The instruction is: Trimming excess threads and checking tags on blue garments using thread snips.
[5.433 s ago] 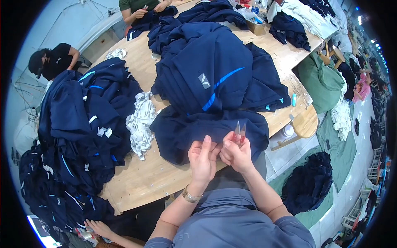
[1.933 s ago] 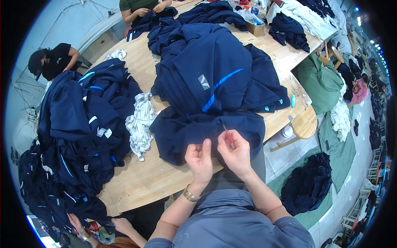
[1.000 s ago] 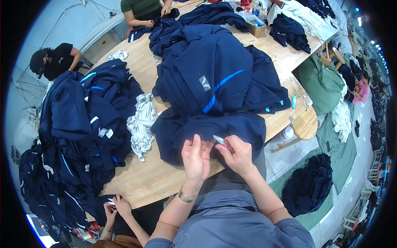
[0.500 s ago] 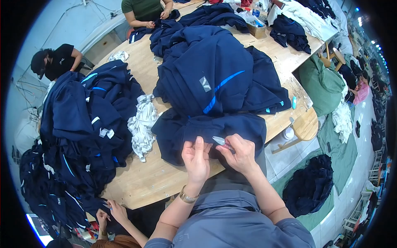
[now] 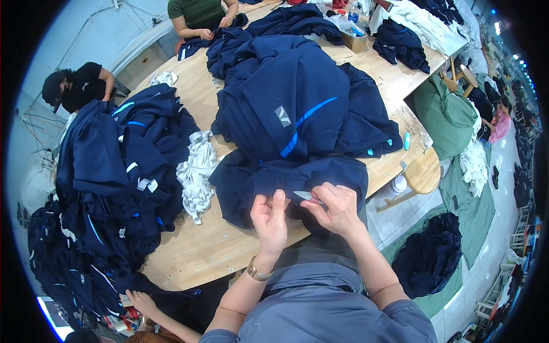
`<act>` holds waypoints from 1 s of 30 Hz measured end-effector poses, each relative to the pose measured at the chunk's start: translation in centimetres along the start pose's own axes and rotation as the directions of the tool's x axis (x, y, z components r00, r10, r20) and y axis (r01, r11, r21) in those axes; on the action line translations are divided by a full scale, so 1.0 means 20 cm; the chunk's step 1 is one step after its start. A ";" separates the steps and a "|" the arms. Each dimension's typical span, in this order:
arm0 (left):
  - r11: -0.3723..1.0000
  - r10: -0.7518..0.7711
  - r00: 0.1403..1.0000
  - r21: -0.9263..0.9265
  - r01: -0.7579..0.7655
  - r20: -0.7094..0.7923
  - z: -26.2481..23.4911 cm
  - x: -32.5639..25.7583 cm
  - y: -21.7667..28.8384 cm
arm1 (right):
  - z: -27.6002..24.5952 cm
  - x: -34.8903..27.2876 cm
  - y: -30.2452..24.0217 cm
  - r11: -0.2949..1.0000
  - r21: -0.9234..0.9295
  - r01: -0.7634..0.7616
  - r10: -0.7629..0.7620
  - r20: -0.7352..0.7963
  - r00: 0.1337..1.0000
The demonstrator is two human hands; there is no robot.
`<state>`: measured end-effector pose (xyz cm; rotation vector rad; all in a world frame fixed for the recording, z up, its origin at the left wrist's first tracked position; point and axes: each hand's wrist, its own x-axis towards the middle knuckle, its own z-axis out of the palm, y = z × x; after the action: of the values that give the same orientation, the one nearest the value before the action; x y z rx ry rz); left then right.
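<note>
A navy garment lies at the near edge of the table, in front of my body. My left hand pinches its near edge between raised thumb and curled fingers; the exact grip on the cloth is partly hidden. Closed around a pair of small thread snips is my right hand. The silver blades point left, close to my left thumb, and a bit of reddish handle shows between my fingers. Just beyond lies a large heap of navy garments with a bright blue stripe and a grey patch.
To the left are another navy garment pile and a bundle of white cloth. A turquoise tool lies near the table's right edge, beside a wooden stool. A co-worker's hand reaches in at lower left; two people sit at the far side.
The snips' blades have swung flatter, toward my left thumb. My hands stay almost in place. At lower left, the co-worker's hands have shifted left, and dark cloth now spreads beside them.
</note>
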<state>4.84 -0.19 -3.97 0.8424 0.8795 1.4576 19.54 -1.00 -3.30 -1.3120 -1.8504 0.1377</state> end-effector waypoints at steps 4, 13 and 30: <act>0.985 -0.078 0.996 -0.148 0.084 0.044 0.00 0.02 0.01 | 0.01 -0.03 -0.02 0.860 0.399 -0.316 0.347 -0.003 0.938; 0.998 0.024 1.000 0.059 -0.024 0.010 0.03 -0.02 -0.02 | 0.07 0.01 -0.17 0.719 0.536 -0.443 0.530 -0.010 0.848; 0.978 0.079 0.997 0.197 -0.076 -0.008 -0.01 -0.03 -0.07 | 0.13 -0.02 -0.16 0.725 0.539 -0.428 0.547 -0.074 0.834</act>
<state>5.39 -0.65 -5.38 1.0223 1.0248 1.4624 15.45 -1.76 -3.56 -1.3362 -1.1145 0.6831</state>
